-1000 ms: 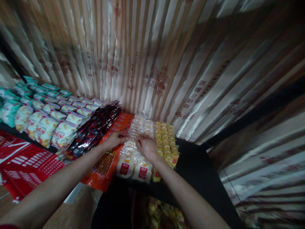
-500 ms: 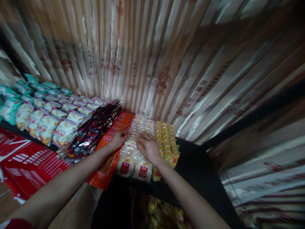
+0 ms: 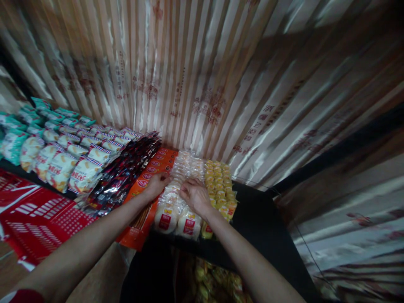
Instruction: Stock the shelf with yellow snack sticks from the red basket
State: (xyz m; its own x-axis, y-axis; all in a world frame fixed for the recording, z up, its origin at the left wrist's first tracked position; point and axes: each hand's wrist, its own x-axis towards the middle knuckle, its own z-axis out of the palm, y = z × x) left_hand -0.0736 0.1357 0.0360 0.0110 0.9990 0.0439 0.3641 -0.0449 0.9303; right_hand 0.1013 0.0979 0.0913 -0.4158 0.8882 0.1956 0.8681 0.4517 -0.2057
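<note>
Two rows of clear-wrapped rice cracker packets [image 3: 166, 218] with red labels stand on the black shelf [image 3: 259, 210]. My left hand [image 3: 157, 184] is at the left row, its fingers bent and pinched on the edge of a packet. At the right row my right hand [image 3: 195, 194] has its thumb and fingers closed on a packet's wrapper; the fingertips are partly hidden. Flat orange snack packs [image 3: 154, 166] lie under and beside my left wrist. Rows of small yellow packets [image 3: 219, 181] stand just right of my right hand.
Dark shiny packets [image 3: 123, 176] lean left of the orange packs. White snack bags [image 3: 83, 172] and green bags [image 3: 14, 145] fill the shelf's left. A red basket [image 3: 47, 214] stands below at left. Striped sheeting [image 3: 195, 75] hangs behind. More yellow packets [image 3: 217, 277] lie below.
My right hand has shifted very slightly left and its fingers have drawn closer together. My left hand has hardly moved, and the packets look unchanged.
</note>
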